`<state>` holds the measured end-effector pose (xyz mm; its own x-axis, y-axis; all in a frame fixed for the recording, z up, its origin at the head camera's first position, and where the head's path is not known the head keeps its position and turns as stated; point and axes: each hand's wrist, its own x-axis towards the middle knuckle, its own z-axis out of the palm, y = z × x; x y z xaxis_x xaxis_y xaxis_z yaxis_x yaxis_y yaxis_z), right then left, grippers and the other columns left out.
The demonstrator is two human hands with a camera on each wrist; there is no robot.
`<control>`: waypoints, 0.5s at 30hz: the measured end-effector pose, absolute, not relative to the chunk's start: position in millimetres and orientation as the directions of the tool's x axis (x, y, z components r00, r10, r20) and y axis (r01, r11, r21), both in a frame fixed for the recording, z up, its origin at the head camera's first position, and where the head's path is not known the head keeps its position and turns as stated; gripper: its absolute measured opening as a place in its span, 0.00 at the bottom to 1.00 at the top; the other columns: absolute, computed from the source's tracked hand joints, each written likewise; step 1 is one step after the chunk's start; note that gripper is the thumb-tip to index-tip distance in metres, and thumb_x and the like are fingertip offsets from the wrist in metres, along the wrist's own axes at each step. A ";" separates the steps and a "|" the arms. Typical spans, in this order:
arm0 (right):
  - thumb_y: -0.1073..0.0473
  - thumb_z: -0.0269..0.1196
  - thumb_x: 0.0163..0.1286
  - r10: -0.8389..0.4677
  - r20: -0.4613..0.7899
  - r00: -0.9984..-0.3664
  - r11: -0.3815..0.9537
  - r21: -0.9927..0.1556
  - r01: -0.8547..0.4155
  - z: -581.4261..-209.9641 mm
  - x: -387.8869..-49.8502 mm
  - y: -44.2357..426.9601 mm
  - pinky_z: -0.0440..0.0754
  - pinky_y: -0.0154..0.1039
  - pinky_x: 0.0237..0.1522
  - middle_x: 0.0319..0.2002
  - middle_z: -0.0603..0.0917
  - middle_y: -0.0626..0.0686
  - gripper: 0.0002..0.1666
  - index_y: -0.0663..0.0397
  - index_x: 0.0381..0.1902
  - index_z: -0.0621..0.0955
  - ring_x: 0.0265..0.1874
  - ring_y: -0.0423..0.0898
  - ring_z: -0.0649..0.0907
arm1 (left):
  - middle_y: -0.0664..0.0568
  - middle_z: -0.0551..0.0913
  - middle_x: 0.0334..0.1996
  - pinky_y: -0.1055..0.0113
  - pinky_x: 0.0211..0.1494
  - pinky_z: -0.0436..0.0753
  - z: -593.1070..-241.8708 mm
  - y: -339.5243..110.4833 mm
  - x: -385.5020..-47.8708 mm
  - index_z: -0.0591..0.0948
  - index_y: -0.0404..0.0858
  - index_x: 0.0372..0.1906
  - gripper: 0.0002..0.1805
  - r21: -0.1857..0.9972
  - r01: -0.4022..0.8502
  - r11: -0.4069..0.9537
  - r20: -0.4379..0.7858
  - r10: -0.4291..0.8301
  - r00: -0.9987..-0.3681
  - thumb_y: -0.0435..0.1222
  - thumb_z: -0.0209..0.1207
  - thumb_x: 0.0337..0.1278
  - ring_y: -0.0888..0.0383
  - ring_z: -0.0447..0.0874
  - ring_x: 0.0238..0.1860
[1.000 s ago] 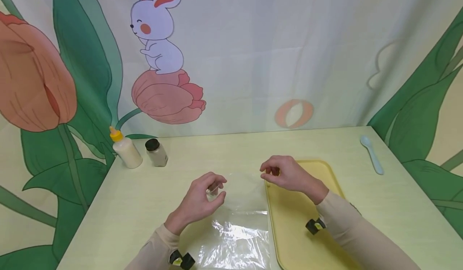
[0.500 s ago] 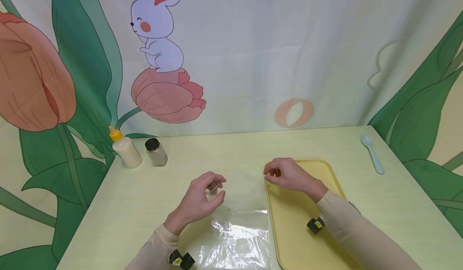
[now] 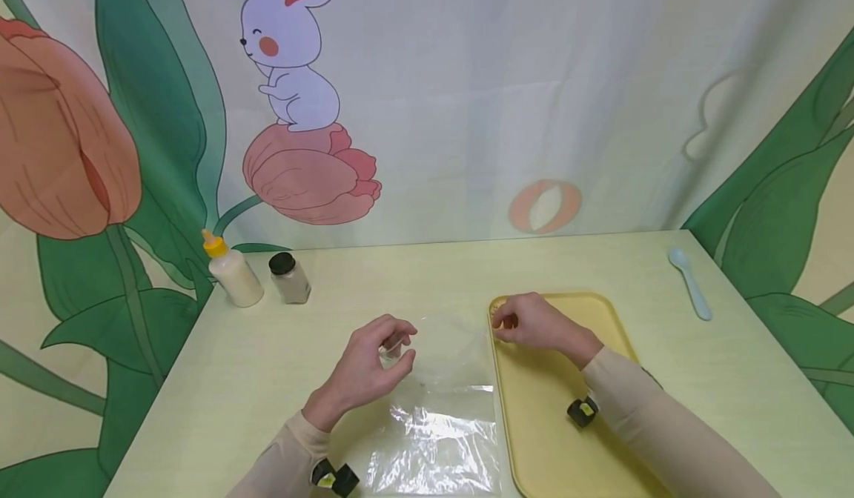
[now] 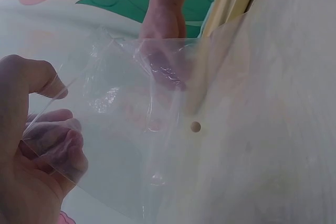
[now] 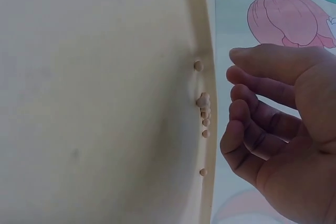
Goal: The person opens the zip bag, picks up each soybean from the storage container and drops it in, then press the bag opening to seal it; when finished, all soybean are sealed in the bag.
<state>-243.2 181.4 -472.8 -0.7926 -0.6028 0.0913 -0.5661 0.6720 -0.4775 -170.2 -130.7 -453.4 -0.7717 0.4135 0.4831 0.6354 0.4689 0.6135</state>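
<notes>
A clear plastic bag (image 3: 434,439) lies left of the yellow tray (image 3: 560,439). My left hand (image 3: 367,364) holds its upper edge raised; in the left wrist view the bag's film (image 4: 121,156) runs between thumb and curled fingers of that hand (image 4: 37,145). One small round bead (image 4: 195,127) shows through the film. My right hand (image 3: 534,324), fingers loosely bent, hovers over the tray's far left corner. In the right wrist view several pale beads (image 5: 206,122) line the tray's rim (image 5: 209,198), beside the right hand (image 5: 283,124), whose fingers and thumb stand apart with nothing visible between them.
At the back left stand a bottle with a yellow tip (image 3: 236,279) and a jar with a black lid (image 3: 291,281). A light blue spoon (image 3: 690,283) lies at the back right. A printed curtain (image 3: 434,113) hangs behind the table.
My right hand has moved right from beside the bag's upper part to over the tray's corner, uncovering beads there. The left hand has stayed nearly still on the bag.
</notes>
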 end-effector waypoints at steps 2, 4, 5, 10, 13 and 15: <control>0.60 0.69 0.58 -0.604 0.074 -0.793 0.676 -0.478 -0.560 -473.7 -243.9 181.7 0.75 0.31 0.31 0.25 0.79 0.42 0.03 0.53 0.31 0.86 0.26 0.35 0.75 | 0.53 0.79 0.29 0.71 0.33 0.76 -452.7 -130.4 -170.5 0.80 0.42 0.41 0.10 0.615 0.632 0.470 0.481 0.412 -0.774 0.31 0.63 0.51 0.60 0.76 0.27; 0.61 0.69 0.58 -0.609 0.063 -0.791 0.682 -0.469 -0.562 -475.4 -245.2 182.0 0.75 0.30 0.31 0.24 0.79 0.41 0.03 0.53 0.31 0.86 0.25 0.35 0.75 | 0.53 0.79 0.29 0.71 0.33 0.76 -452.2 -130.1 -170.8 0.81 0.42 0.41 0.10 0.617 0.630 0.471 0.478 0.412 -0.776 0.32 0.63 0.51 0.58 0.76 0.27; 0.61 0.69 0.58 -0.612 0.059 -0.789 0.685 -0.460 -0.565 -476.5 -245.8 181.9 0.75 0.30 0.31 0.24 0.79 0.41 0.03 0.53 0.31 0.86 0.25 0.34 0.75 | 0.53 0.79 0.29 0.71 0.33 0.76 -452.1 -129.9 -170.8 0.81 0.42 0.41 0.10 0.619 0.628 0.472 0.474 0.413 -0.778 0.32 0.63 0.52 0.58 0.76 0.27; 0.63 0.69 0.57 -0.620 0.039 -0.784 0.704 -0.414 -0.577 -479.4 -247.2 181.2 0.74 0.30 0.32 0.24 0.80 0.41 0.03 0.53 0.30 0.87 0.25 0.34 0.74 | 0.50 0.80 0.30 0.71 0.33 0.76 -452.4 -129.3 -171.2 0.80 0.41 0.41 0.10 0.622 0.622 0.475 0.462 0.419 -0.782 0.32 0.63 0.52 0.58 0.76 0.27; 0.64 0.68 0.57 -0.617 0.025 -0.786 0.709 -0.414 -0.570 -479.3 -246.5 180.5 0.74 0.31 0.32 0.25 0.80 0.42 0.03 0.54 0.31 0.87 0.25 0.35 0.74 | 0.50 0.80 0.30 0.71 0.33 0.76 -452.5 -129.0 -171.5 0.80 0.42 0.41 0.10 0.621 0.622 0.477 0.462 0.418 -0.782 0.32 0.63 0.52 0.59 0.76 0.27; 0.65 0.68 0.57 -0.618 0.020 -0.786 0.708 -0.419 -0.568 -479.6 -246.1 180.3 0.73 0.31 0.31 0.24 0.80 0.42 0.04 0.54 0.31 0.87 0.25 0.36 0.74 | 0.51 0.80 0.29 0.71 0.33 0.76 -452.7 -128.8 -171.3 0.80 0.42 0.41 0.10 0.618 0.625 0.477 0.465 0.419 -0.780 0.32 0.63 0.51 0.59 0.76 0.27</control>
<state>-246.1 180.3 -479.6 -0.7856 -0.6184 0.0200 -0.5680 0.7082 -0.4193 -171.3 -128.8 -452.7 -0.7796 0.4190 0.4655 0.6252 0.4766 0.6181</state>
